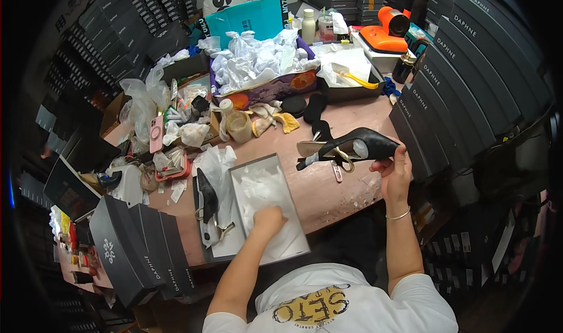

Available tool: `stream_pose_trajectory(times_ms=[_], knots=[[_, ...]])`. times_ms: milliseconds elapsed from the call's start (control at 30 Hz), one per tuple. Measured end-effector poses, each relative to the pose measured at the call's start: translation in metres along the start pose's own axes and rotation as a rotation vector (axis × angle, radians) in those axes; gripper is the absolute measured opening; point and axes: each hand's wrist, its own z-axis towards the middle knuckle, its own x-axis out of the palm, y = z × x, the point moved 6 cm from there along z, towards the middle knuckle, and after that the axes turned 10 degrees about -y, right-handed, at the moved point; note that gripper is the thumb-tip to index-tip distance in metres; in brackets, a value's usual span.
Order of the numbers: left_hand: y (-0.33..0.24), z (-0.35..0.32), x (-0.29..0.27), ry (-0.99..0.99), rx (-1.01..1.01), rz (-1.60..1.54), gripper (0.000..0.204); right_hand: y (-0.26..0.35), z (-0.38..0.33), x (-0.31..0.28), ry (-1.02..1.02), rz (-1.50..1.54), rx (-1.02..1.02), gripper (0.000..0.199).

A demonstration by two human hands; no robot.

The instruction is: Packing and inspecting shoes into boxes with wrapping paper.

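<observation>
My right hand (394,167) grips a black pointed-toe heeled shoe (369,140) by its toe end and holds it over the right side of the table. Its straps and pale insole point left. My left hand (270,220) is closed like a fist, resting on white tissue paper (258,183) inside one half of an open grey shoebox (286,193); whether its fingers hold anything is hidden. In the other half, to the left, lies a second black heeled shoe (206,195) beside crumpled white tissue.
Stacked dark shoeboxes (448,92) rise at the right, with more shoeboxes (141,248) at the near left. A purple carton (264,91) of crumpled paper stands at the back. A plastic bottle (237,124), banana peel (285,122) and pink phone (156,134) lie around the table (328,201).
</observation>
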Motion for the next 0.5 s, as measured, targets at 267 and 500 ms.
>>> stream_pose_trajectory(times_ms=[267, 500], knots=[[0.013, -0.057, -0.115, -0.551, -0.042, -1.041, 0.051, -0.016, -0.017, 0.090, 0.473, -0.387, 0.174, 0.036], [-0.022, -0.081, -0.060, -0.065, -0.177, -2.100, 0.042, -0.043, -0.099, 0.185, 0.666, -0.519, -0.422, 0.029]])
